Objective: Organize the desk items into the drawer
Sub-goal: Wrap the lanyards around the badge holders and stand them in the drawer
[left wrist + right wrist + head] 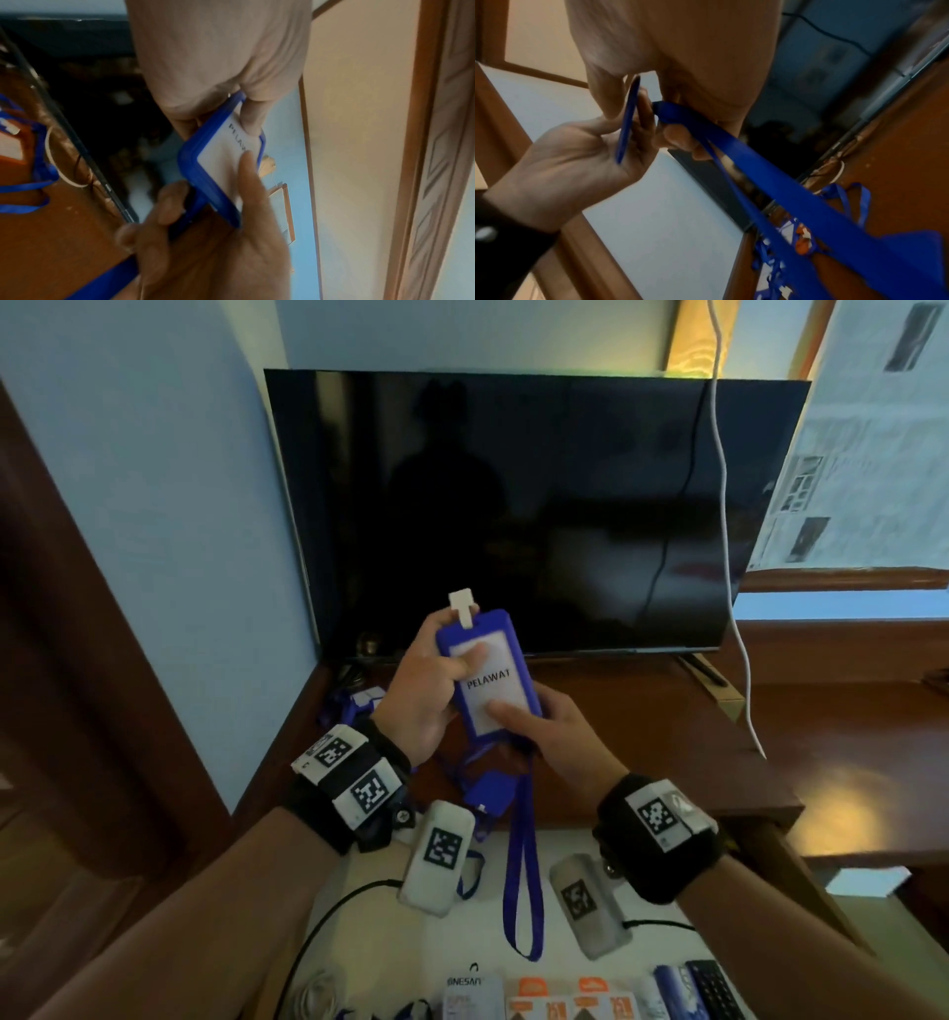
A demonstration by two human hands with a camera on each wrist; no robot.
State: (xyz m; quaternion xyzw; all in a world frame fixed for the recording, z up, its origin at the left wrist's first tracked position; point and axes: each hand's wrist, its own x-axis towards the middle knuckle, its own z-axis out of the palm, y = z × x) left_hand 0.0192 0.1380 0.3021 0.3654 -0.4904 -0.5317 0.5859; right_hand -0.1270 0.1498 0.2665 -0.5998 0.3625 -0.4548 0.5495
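A blue badge holder (490, 677) with a white card reading PELAWAT and a white clip on top is held up in front of the TV. My left hand (441, 670) grips its upper part, thumb on the card face. My right hand (534, 716) pinches its lower end, thumb on the card. Its blue lanyard (524, 875) hangs in a loop over the open drawer (426, 937). The left wrist view shows the badge holder (223, 166) between both hands. In the right wrist view the badge holder (628, 119) is edge-on and the lanyard (770, 172) trails from my fingers.
A dark TV (539, 505) stands on the wooden desk (667, 737), with a white cable (729, 557) hanging across it. More blue lanyards (354, 706) and another blue holder (488, 796) lie on the desk. The drawer's front holds small boxes (560, 1004), a remote (714, 988) and cables.
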